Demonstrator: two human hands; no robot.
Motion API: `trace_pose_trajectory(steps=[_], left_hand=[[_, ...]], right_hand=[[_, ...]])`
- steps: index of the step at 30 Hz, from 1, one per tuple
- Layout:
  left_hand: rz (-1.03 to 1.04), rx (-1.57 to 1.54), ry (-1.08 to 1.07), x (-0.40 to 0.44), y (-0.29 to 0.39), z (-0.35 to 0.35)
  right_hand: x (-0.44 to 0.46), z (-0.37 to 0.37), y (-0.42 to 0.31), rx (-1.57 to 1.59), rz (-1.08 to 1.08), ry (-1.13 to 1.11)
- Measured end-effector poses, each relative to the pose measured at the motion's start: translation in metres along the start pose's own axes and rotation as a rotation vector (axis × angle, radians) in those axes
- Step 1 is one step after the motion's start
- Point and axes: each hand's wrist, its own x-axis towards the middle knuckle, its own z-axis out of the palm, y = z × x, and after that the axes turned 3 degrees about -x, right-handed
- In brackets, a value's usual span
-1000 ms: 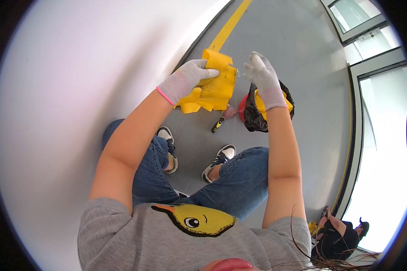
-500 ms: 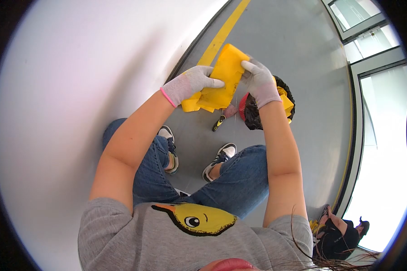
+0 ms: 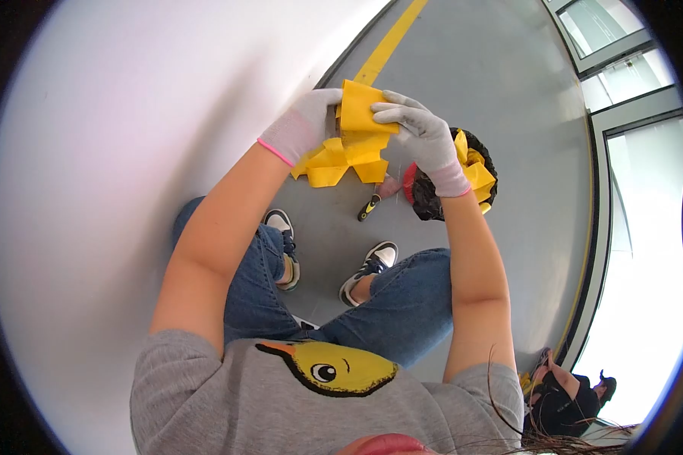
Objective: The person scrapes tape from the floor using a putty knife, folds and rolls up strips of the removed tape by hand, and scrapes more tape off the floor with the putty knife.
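Observation:
A crumpled piece of yellow tape (image 3: 364, 110) is between my two gloved hands, with ragged folds hanging down. My left hand (image 3: 311, 121) is closed on its left side, the fingertips hidden behind it. On the right, my right hand (image 3: 425, 136) grips the tape's upper edge between thumb and fingers. Below the tape, a black and yellow tool (image 3: 368, 208) lies on the grey floor, beside a pinkish object (image 3: 388, 186). A bin lined with a black bag (image 3: 427, 203) stands beyond my right wrist, holding more yellow tape (image 3: 479, 176).
A white wall (image 3: 129, 152) rises along the left. Yellow floor tape (image 3: 391, 42) runs beside its base. My shoes (image 3: 369, 271) are on the floor below the hands. Glass doors (image 3: 653, 189) line the right side, and another person (image 3: 565, 402) sits low at the bottom right.
My right hand took hold of the yellow tape, which was in my left hand alone at first. Since then its top part has been folded over, and both hands have shifted slightly.

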Motion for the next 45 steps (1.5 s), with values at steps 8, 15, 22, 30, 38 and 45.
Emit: trace_pose_trajectory(steps=[8, 15, 22, 30, 38, 45], left_hand=[[0.053, 0.013, -0.164, -0.009, 0.004, 0.011], [0.287, 0.641, -0.014, -0.019, 0.009, 0.013], [0.531, 0.715, -0.061, -0.015, 0.003, 0.015], [0.374, 0.467, -0.166, -0.02, 0.004, 0.015], [0.845, 1.082, -0.056, -0.02, 0.009, 0.016], [0.92, 1.016, -0.007, -0.013, 0.003, 0.015]], right_hand=[[0.002, 0.002, 0.0, -0.118, -0.012, 0.023], [0.004, 0.005, -0.006, 0.349, 0.186, 0.164], [0.007, 0.009, -0.01, 0.196, 0.51, 0.013], [0.007, 0.008, -0.026, 0.5, 0.487, 0.223], [0.014, -0.001, -0.002, 0.984, 0.748, 0.064], [0.007, 0.005, 0.003, 0.609, 0.538, 0.081]])
